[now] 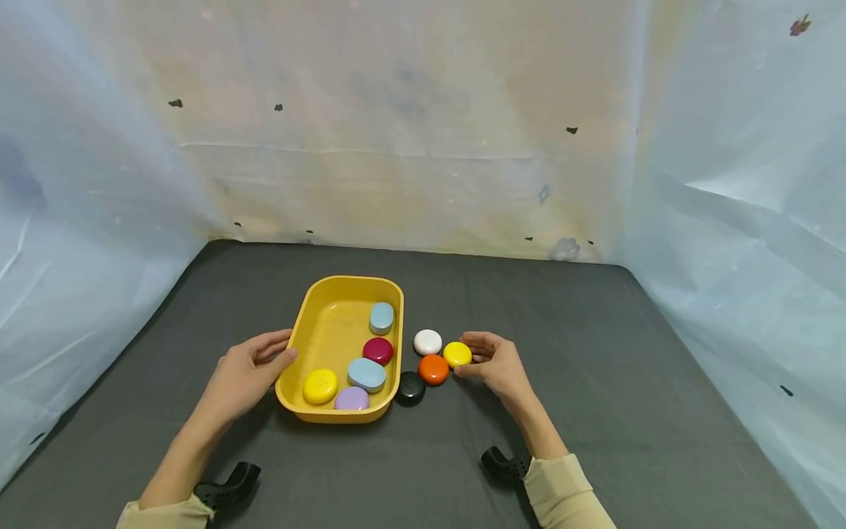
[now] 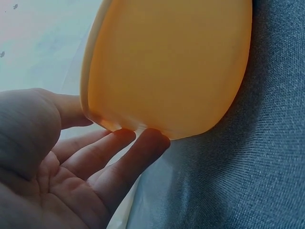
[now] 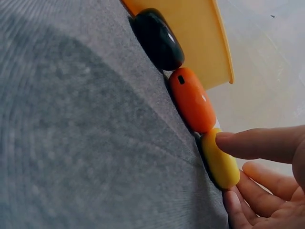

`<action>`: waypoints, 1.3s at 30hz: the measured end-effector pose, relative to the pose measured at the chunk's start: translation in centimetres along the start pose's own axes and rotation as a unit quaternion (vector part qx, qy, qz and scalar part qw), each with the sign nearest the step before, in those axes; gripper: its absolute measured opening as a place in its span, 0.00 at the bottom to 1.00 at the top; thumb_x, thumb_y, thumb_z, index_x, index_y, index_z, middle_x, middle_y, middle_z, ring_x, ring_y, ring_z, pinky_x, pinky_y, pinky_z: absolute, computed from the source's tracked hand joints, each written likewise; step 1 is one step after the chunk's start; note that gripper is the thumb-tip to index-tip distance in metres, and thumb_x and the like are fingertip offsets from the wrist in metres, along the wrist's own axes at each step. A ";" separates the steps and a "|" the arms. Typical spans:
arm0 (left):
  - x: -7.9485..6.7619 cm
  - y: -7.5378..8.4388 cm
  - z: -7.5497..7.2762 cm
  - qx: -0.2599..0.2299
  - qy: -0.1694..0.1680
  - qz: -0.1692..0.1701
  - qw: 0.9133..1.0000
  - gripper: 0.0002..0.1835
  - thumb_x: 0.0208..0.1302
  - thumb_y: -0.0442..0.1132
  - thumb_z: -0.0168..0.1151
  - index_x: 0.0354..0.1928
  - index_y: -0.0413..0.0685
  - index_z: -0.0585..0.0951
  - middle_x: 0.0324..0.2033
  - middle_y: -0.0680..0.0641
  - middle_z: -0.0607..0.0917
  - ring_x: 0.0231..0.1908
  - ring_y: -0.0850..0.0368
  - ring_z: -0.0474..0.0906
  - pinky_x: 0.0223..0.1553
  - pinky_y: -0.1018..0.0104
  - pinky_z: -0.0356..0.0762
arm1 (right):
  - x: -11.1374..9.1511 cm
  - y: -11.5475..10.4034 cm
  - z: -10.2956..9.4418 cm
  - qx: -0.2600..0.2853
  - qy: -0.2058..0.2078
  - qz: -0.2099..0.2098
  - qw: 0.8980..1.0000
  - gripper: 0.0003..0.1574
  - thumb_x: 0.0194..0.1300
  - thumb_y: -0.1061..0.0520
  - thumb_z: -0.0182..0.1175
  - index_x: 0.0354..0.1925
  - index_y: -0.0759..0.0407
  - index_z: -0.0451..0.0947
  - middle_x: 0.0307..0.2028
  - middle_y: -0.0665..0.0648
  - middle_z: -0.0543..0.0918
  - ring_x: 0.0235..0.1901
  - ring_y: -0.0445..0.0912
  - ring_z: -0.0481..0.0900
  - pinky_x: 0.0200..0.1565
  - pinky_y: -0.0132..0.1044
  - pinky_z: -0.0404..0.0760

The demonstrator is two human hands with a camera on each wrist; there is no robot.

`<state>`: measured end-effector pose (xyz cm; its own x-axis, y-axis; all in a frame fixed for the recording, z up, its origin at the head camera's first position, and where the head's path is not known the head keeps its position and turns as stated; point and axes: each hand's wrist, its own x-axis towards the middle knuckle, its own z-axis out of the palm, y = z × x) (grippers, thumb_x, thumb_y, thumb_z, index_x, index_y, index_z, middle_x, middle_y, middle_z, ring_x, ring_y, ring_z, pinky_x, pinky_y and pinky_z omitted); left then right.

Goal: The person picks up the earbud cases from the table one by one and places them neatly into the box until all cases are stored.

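Observation:
My left hand holds the left side of a yellow plastic tub, thumb at the rim and fingertips against the outer wall. Inside the tub lie smooth, pebble-like pieces: two light blue ones, a dark red one, a yellow one and a lilac one. To the tub's right, my right hand pinches another yellow rounded piece between thumb and fingers. That piece sits on the cloth, right up against an orange piece.
A black piece lies by the tub's lower right corner, and a white piece lies behind the orange one. Dark grey cloth covers the table. Pale plastic sheeting hangs at the back and both sides.

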<state>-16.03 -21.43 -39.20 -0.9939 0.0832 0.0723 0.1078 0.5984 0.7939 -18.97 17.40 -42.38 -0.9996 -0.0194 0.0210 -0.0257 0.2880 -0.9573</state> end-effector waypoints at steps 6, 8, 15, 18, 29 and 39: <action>-0.2 -0.3 0.1 0.000 0.000 -0.003 1.000 0.33 0.72 0.55 0.57 0.70 0.41 0.69 0.59 0.39 0.79 0.58 0.41 0.75 0.52 0.47 0.77 | -0.2 -0.1 0.2 -0.011 0.007 0.003 1.000 0.39 0.44 0.75 0.75 0.57 0.67 0.78 0.51 0.58 0.82 0.51 0.51 0.78 0.55 0.46 0.76; -0.1 -0.4 0.1 -0.001 0.001 0.001 1.000 0.32 0.72 0.54 0.57 0.70 0.41 0.69 0.59 0.39 0.79 0.58 0.42 0.75 0.52 0.47 0.77 | -0.2 -0.1 0.3 -0.017 0.010 -0.001 1.000 0.40 0.43 0.75 0.76 0.57 0.67 0.78 0.51 0.58 0.82 0.52 0.51 0.78 0.55 0.46 0.76; 0.0 -0.1 -0.1 0.002 0.000 -0.006 1.000 0.33 0.72 0.54 0.57 0.70 0.41 0.69 0.59 0.38 0.78 0.59 0.41 0.74 0.52 0.46 0.77 | -0.2 0.1 0.5 -0.042 0.012 -0.010 0.999 0.41 0.42 0.73 0.78 0.57 0.66 0.78 0.52 0.58 0.82 0.50 0.51 0.79 0.54 0.48 0.76; -0.1 0.0 0.0 0.003 0.003 -0.006 1.000 0.33 0.72 0.53 0.57 0.70 0.40 0.69 0.59 0.38 0.78 0.59 0.40 0.74 0.52 0.46 0.76 | -0.3 0.1 0.6 -0.049 0.009 -0.012 0.999 0.42 0.42 0.72 0.78 0.58 0.66 0.78 0.52 0.57 0.82 0.49 0.51 0.78 0.54 0.48 0.76; -0.1 0.1 0.0 0.001 0.002 -0.007 1.000 0.33 0.72 0.53 0.57 0.70 0.40 0.68 0.59 0.37 0.78 0.59 0.40 0.73 0.53 0.45 0.75 | -0.3 0.0 0.7 -0.078 0.019 -0.017 0.997 0.39 0.41 0.71 0.79 0.55 0.64 0.81 0.47 0.56 0.84 0.45 0.50 0.79 0.51 0.47 0.78; 0.0 0.3 0.0 -0.001 -0.003 -0.012 1.000 0.34 0.71 0.56 0.57 0.70 0.40 0.68 0.59 0.37 0.78 0.60 0.39 0.73 0.54 0.44 0.75 | -0.6 -0.6 0.5 -0.046 0.027 -0.014 0.998 0.38 0.40 0.70 0.79 0.53 0.64 0.82 0.46 0.58 0.84 0.41 0.51 0.81 0.43 0.41 0.82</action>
<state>-15.96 -21.29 -38.94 -0.9960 0.0734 0.0507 0.0846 0.5982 0.7968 -18.37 16.79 -41.99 -0.9976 0.0224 0.0648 -0.0517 0.3754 -0.9254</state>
